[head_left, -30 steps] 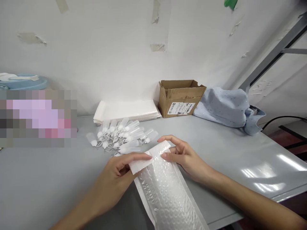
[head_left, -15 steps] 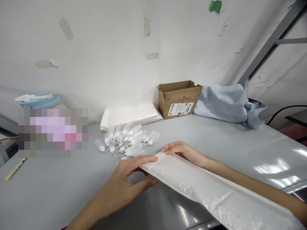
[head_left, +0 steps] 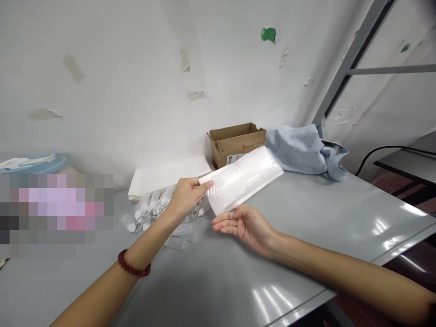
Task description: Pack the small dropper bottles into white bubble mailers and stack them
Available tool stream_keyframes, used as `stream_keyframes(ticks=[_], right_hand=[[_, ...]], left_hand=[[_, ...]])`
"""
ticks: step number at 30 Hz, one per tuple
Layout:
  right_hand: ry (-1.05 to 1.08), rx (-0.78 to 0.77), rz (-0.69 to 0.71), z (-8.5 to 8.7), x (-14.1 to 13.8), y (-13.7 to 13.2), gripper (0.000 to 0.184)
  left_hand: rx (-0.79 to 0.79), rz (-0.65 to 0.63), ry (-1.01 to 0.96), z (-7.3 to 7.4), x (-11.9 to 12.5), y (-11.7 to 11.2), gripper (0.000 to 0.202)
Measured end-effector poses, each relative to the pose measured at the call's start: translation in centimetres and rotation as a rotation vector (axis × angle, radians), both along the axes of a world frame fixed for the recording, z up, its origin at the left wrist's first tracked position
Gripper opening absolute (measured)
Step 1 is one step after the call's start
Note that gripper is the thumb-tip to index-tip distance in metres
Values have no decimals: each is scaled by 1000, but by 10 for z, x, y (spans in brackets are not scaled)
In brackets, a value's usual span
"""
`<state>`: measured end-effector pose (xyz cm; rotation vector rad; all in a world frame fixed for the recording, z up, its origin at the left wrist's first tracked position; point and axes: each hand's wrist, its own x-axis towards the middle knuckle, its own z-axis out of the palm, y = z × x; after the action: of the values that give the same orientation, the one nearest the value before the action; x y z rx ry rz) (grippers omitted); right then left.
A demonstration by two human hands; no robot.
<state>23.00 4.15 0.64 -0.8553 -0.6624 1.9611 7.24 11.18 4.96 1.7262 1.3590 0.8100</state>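
Observation:
A white bubble mailer (head_left: 245, 179) is held up over the grey table, tilted with its far end up to the right. My left hand (head_left: 187, 197) pinches its near left edge, thumb on top. Just below the mailer's lower corner is my right hand (head_left: 247, 227), palm turned up and fingers loosely extended; its fingertips are at or very near the edge, and contact is hard to tell. Behind my left wrist lies a pile of small clear plastic tubes with white caps and cords (head_left: 153, 206), partly hidden.
A stack of flat white mailers (head_left: 166, 175) lies against the wall. To its right stand an open cardboard box (head_left: 235, 136) and a light blue cloth bundle (head_left: 296, 147). A light blue round object (head_left: 51, 163) and a blurred-out patch are at left. The table's front edge (head_left: 306, 304) runs along the lower right.
The mailer has swung away from me, its long end now pointing to the far right. My right hand has left its top end and opened beneath it. The view has turned right.

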Motion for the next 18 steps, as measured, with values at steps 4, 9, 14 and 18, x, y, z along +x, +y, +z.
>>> stream_keyframes(ticks=[4,9,14,18], right_hand=[[-29,-18,-89,-2,4,10,39],[-188,-11,-116,-12,17,31,25],[-420,71,25,-19,26,46,30],[-636,209,175,-13,26,46,27]], left_hand=[[-55,-60,214,2,24,34,31],[-80,-102,464,0,43,55,32],[-47,-95,668,-10,49,58,32],[-23,-96,795,-15,47,54,32]])
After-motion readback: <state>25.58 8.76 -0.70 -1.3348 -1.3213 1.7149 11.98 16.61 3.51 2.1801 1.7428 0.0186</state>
